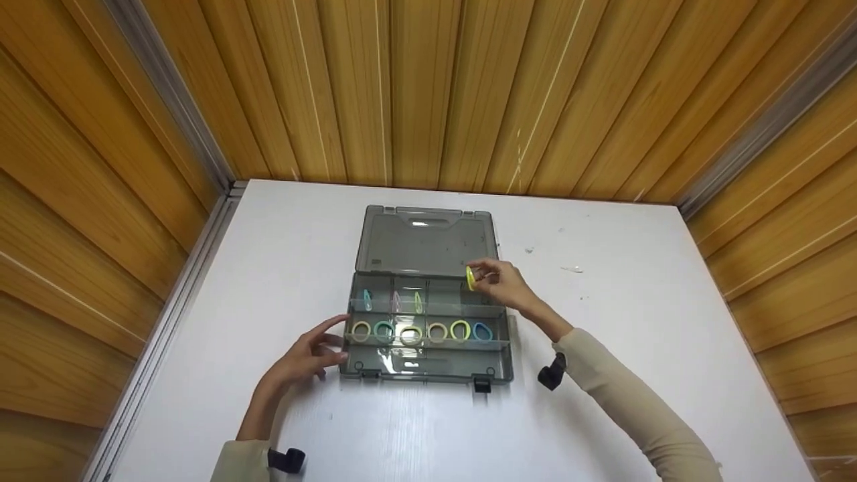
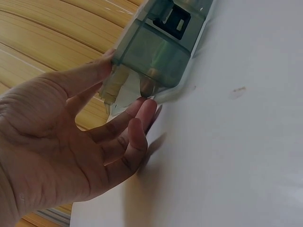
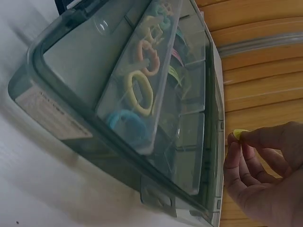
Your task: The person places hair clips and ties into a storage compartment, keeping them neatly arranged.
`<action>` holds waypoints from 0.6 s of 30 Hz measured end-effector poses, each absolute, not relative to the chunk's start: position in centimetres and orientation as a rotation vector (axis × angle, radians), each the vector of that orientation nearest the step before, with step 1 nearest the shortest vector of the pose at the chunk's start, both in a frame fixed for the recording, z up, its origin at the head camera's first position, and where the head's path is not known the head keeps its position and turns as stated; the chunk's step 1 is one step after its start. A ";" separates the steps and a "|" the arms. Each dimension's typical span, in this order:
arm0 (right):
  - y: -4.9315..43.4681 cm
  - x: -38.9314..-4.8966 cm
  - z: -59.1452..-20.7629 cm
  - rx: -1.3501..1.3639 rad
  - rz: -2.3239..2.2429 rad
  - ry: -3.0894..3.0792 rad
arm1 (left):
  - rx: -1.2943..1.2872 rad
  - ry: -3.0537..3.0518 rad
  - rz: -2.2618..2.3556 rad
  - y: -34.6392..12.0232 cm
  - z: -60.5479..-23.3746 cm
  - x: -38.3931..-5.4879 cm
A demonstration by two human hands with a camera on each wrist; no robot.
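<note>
A grey see-through compartment box (image 1: 428, 365) stands with its lid (image 1: 428, 244) laid back. In its back row are a blue hair clip (image 1: 367, 300), a pink one (image 1: 397, 302) and a yellow-green one (image 1: 418, 302). Several coloured hair ties, among them a blue one (image 1: 483, 332), line the middle row. My right hand (image 1: 502, 284) pinches a yellow hair clip (image 1: 471, 278) between thumb and fingertips, over the back right compartment. At the box's left side, my left hand (image 1: 304, 358) touches the wall with spread fingers (image 2: 83, 78).
The box rests on a white table (image 1: 622, 321). Small scraps (image 1: 572, 269) lie to the right of the lid. Wood-patterned panels (image 1: 422, 94) rise behind the table and at both sides. A white label (image 3: 52, 113) is stuck to the box's outer wall.
</note>
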State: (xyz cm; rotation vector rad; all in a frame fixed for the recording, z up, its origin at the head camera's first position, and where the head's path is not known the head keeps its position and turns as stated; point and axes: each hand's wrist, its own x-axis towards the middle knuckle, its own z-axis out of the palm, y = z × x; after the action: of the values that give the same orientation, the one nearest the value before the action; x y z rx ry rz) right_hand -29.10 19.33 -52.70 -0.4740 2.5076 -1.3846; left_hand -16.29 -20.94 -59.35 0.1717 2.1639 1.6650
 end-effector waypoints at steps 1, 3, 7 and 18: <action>18.9 -29.0 -52.9 -0.488 -1.386 2.492 | 0.171 2.166 1.663 -20.9 -59.4 -16.3; 18.1 -28.9 -53.3 -0.499 -1.389 2.468 | 0.168 2.166 1.664 -20.9 -59.4 -16.3; 16.9 -28.8 -54.1 -0.546 -1.419 2.430 | 0.152 2.165 1.660 -21.0 -59.4 -16.4; 14.6 -29.3 -55.4 -0.480 -1.373 2.447 | 0.178 2.160 1.671 -21.0 -59.5 -16.3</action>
State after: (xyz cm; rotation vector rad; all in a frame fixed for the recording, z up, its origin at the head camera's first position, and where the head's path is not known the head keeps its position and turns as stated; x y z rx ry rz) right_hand -29.32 14.56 -55.41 -0.4803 2.4473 -1.3734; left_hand -16.28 -21.04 -59.51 0.1781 2.1596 1.6714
